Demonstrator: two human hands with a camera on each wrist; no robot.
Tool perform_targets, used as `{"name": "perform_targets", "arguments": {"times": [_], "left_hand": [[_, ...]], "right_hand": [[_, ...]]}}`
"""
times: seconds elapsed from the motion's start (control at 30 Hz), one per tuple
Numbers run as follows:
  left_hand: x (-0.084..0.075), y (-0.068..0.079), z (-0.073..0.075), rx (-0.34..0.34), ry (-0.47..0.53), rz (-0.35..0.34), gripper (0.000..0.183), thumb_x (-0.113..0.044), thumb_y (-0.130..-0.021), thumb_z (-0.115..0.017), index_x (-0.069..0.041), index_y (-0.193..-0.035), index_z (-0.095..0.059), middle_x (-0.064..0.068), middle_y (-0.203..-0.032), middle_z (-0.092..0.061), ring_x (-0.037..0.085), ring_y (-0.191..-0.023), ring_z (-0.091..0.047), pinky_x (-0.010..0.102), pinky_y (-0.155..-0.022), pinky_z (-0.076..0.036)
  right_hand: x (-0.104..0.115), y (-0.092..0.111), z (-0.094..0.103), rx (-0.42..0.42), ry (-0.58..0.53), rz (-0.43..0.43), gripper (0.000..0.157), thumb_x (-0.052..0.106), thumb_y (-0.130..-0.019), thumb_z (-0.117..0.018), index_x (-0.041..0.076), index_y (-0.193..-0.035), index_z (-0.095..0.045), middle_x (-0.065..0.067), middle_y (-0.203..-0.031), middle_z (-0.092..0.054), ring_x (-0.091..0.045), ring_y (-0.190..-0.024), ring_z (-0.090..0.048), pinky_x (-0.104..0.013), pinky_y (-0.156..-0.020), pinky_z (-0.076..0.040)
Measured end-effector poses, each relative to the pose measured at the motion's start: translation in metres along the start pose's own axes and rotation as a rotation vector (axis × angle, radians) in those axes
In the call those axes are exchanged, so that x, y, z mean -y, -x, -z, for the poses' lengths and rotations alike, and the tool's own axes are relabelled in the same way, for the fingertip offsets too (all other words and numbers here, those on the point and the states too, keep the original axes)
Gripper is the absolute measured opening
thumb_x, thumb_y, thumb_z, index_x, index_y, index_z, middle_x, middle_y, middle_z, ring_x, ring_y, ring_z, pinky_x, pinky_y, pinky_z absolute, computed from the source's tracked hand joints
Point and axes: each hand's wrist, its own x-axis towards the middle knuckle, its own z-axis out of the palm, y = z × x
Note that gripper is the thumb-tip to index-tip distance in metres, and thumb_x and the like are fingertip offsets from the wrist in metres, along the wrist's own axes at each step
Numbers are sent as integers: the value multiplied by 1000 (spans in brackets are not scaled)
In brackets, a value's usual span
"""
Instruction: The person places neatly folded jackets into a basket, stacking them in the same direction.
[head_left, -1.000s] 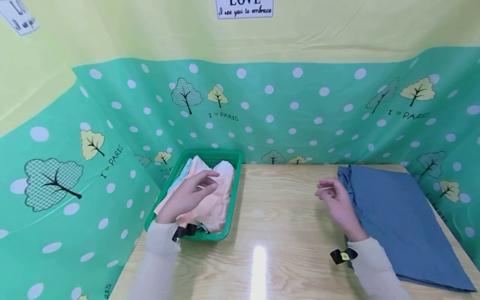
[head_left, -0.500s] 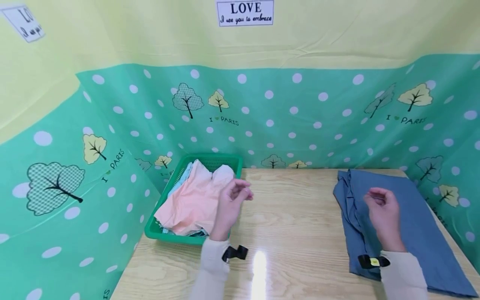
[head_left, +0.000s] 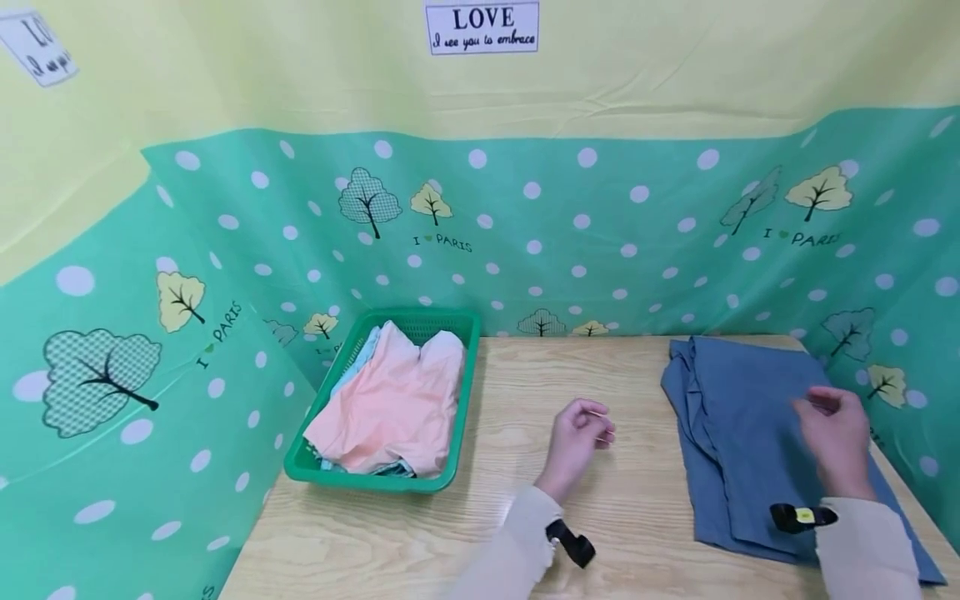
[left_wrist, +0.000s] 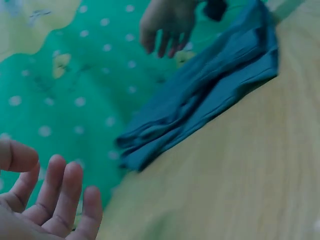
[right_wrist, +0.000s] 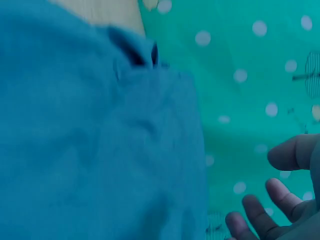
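A blue folded cloth [head_left: 750, 433] lies at the right of the wooden table, its left side doubled into loose layers. Above its right part hovers my right hand [head_left: 838, 433], fingers relaxed and nothing in them. My left hand [head_left: 576, 442] is over the middle of the table, left of the cloth, fingers loosely bent and holding nothing. In the left wrist view the left hand's fingers [left_wrist: 62, 195] are spread, with the blue cloth [left_wrist: 210, 85] beyond. The right wrist view has the right hand's fingers [right_wrist: 260, 215] apart beside the cloth [right_wrist: 100, 140].
A green basket [head_left: 467, 400] stands at the left, with pink fabric [head_left: 390, 400] and some light blue fabric in it. Bare wood of the table [head_left: 540, 375] shows between basket and cloth. A green and yellow printed curtain [head_left: 525, 225] encloses the back and sides.
My left hand has moved right, from over the basket to the middle of the table. The right hand has moved right, from the cloth's left edge to over its right part.
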Motion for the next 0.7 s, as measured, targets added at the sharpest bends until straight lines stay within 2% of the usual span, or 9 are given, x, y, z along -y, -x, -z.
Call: {"name": "perform_targets", "arguments": {"times": [0.07, 0.1, 0.17, 0.2, 0.3, 0.4, 0.57, 0.7], "left_hand": [[11, 1, -16, -10, -28, 20, 18, 4, -89, -64, 2, -107, -66, 21, -88, -74, 13, -70, -69, 46, -80, -62], [16, 1, -23, -18, -50, 31, 19, 3, -89, -65, 1, -107, -66, 17, -87, -75, 14, -71, -69, 41, -79, -62], [22, 2, -38, -37, -110, 53, 21, 0, -88, -67, -4, -108, -67, 11, -85, -74, 15, -74, -70, 31, -76, -59], [24, 2, -45, -47, -141, 65, 22, -2, -87, -68, -6, -109, -67, 7, -84, -73, 15, -75, -69, 27, -74, -56], [28, 1, -64, -63, -249, 94, 24, -10, -88, -72, -17, -111, -68, -5, -86, -70, 9, -78, -67, 21, -71, -51], [32, 0, -82, -62, -316, 129, 26, -15, -89, -74, -23, -113, -68, -8, -94, -70, 3, -83, -63, 22, -73, -50], [40, -1, -101, -46, -377, 169, 34, -15, -88, -73, -23, -120, -67, 0, -111, -67, 6, -93, -62, 25, -78, -51], [40, -5, -107, -14, -435, 180, 40, -19, -89, -71, -24, -128, -64, 1, -123, -66, 6, -97, -60, 26, -82, -51]], "right_hand": [[-4, -8, 7, 0, 63, 1, 35, 30, -102, -54, 14, -133, -53, -3, -119, -53, -18, -101, -50, -29, -74, -41], [-6, -11, 11, 14, 106, 13, 45, 30, -102, -54, 5, -139, -50, -15, -127, -53, -27, -107, -51, -34, -76, -43], [-10, -18, 17, 52, 201, 47, 60, 29, -103, -52, -9, -147, -39, -34, -141, -44, -47, -119, -47, -45, -79, -45], [-12, -22, 21, 82, 248, 62, 65, 30, -103, -50, -13, -150, -34, -40, -146, -37, -53, -123, -43, -51, -82, -44], [-19, -31, 28, 183, 372, 54, 78, 39, -104, -47, -16, -153, -22, -47, -151, -22, -64, -129, -31, -66, -90, -39], [-24, -37, 30, 261, 433, -8, 90, 46, -102, -46, -17, -155, -9, -51, -150, -10, -69, -130, -21, -72, -95, -34], [-33, -37, 29, 310, 436, -84, 101, 49, -101, -47, -20, -153, 5, -54, -148, -1, -72, -131, -15, -73, -98, -35], [-39, -38, 27, 323, 433, -92, 104, 49, -101, -47, -22, -151, 10, -56, -147, -1, -72, -132, -16, -74, -101, -35]]}}
